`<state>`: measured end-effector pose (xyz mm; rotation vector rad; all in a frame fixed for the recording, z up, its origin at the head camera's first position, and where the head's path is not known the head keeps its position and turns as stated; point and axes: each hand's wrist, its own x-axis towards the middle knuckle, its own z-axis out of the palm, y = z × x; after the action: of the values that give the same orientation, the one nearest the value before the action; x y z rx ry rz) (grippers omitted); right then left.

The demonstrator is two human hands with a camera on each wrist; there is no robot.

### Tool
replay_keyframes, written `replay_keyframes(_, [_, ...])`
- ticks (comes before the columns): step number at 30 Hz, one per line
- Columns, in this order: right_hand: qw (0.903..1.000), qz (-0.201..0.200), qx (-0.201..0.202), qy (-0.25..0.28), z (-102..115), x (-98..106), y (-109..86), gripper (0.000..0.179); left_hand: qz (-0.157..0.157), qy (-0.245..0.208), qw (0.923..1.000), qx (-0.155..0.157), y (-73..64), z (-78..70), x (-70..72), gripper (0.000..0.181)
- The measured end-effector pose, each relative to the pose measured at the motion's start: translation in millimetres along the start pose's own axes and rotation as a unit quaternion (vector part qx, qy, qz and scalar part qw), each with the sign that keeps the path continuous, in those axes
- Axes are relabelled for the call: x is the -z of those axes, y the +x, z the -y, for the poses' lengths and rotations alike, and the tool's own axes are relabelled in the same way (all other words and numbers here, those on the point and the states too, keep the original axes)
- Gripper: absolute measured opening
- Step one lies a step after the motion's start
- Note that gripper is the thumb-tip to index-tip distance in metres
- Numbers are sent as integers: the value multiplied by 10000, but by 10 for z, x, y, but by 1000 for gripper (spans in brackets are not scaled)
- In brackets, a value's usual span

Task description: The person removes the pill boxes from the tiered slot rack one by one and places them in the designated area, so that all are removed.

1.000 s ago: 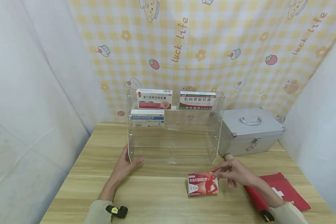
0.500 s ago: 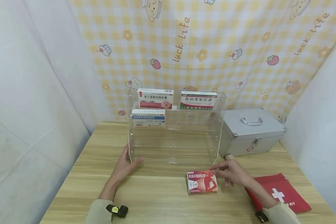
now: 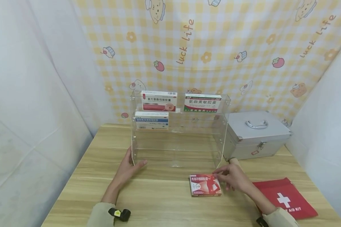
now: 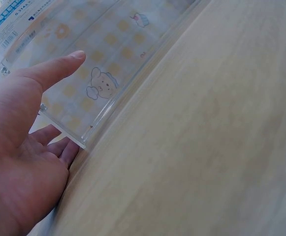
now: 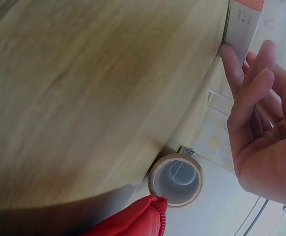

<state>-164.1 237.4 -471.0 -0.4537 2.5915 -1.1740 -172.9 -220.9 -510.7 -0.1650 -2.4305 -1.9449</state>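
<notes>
My left hand (image 3: 127,168) is at the lower left edge of a clear acrylic display rack (image 3: 176,153). Its thumb extends across the front while the other fingers lie along the outer side, as the left wrist view also shows. On the table in front of the rack's right half lies a red and white medicine box (image 3: 205,185), printed side up. My right hand (image 3: 234,177) touches that box at its upper right corner with the fingertips. In the right wrist view, a fingertip meets the white end of the medicine box (image 5: 242,27), and the other fingers are loosely bent.
Two medicine boxes (image 3: 159,101) (image 3: 202,103) stand on the rack's top tier, and a blue and white box (image 3: 152,121) on the tier below. A silver case (image 3: 258,132) stands right, with a cardboard-edged roll (image 5: 175,180) before it. A red first aid pouch (image 3: 285,198) lies front right.
The medicine box has shifted slightly away from me and turned a little, with my right hand moving left along with it. My left hand stays at the rack.
</notes>
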Motion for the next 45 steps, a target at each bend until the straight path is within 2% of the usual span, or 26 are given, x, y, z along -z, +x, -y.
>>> replay_keyframes(4, [10000,-25,18,-82,-25,-8,0,17,-55,53,10000,-56,16,77,-11,97])
replay_keyframes(17, [9998,-50,39,-182,-11,-11,-1,16,-27,-45,10000,44,28,82,-1,99])
replay_keyframes(24, [9995,-144,34,-267,2,-25,-5,17,-82,46,9999,-50,17,74,-5,98])
replay_keyframes(31, [9995,-272,-10,-154,39,20,-76,27,-31,-31,10000,53,-6,0,7,97])
replay_keyframes(34, [9988,-397,160,-248,131,87,-98,29,-24,-21,10000,18,-21,-14,2,97])
replay_keyframes(38, [9936,-709,718,-515,365,167,-59,24,-32,57,9999,-86,-17,16,-1,98])
replay_keyframes(41, [9877,-903,1071,-688,611,195,39,21,-64,44,9999,-132,-5,46,4,97])
replay_keyframes(45, [9819,-971,1407,-821,954,190,238,24,-81,42,9999,-107,0,68,-7,98])
